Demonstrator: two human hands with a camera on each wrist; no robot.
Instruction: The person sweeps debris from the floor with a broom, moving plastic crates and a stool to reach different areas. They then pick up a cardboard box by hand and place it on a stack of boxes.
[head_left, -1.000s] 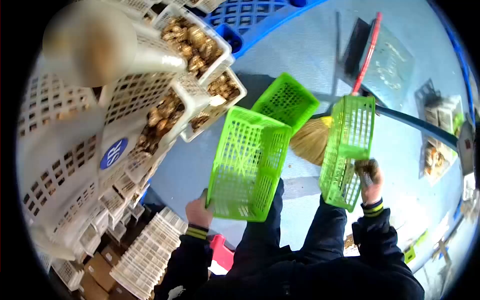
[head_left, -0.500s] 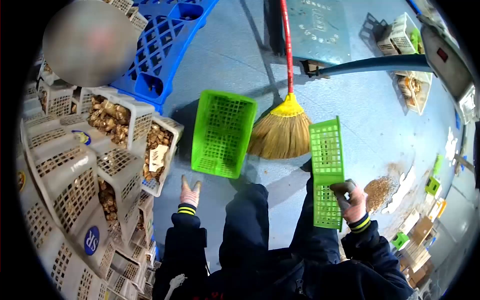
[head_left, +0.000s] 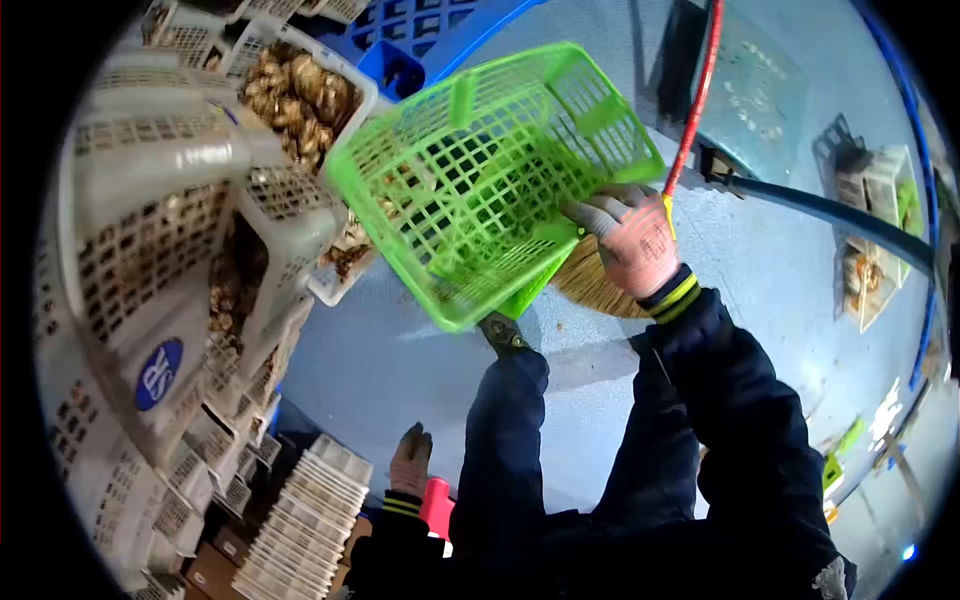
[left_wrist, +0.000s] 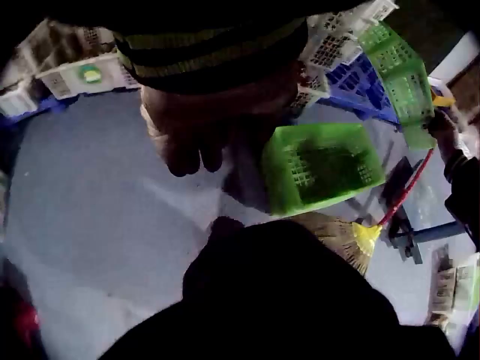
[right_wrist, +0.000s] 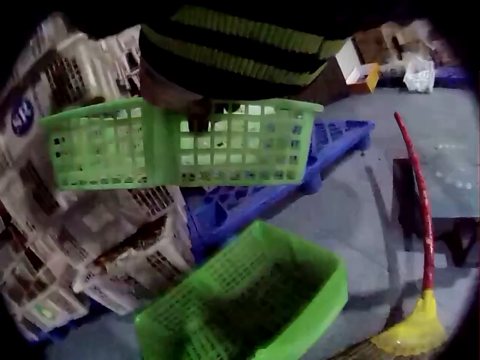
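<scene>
Gripped at its rim by the right hand (head_left: 637, 240), a light green basket (head_left: 480, 190) hangs tilted in front of the white crates. The right wrist view shows this basket (right_wrist: 232, 154) from its side, below the striped cuff. Under it on the floor stands a second green basket (right_wrist: 262, 292), upright and also visible in the left wrist view (left_wrist: 322, 169). The left hand (head_left: 410, 462) hangs low beside the left leg, holding nothing, its fingers loosely extended; the left wrist view shows it (left_wrist: 217, 124) above bare floor.
White crates (head_left: 300, 200) of brown lumpy items are stacked at the left. A broom (left_wrist: 345, 236) with a red handle lies by the floor basket. Also there are a blue pallet (right_wrist: 262, 187), a nested crate stack (head_left: 305, 520) and a grey platform (head_left: 750, 95).
The right hand has raised its basket and swung it leftward over the other one. The left hand, earlier at a green basket's side, has let go and hangs lower. The second basket stands on the floor.
</scene>
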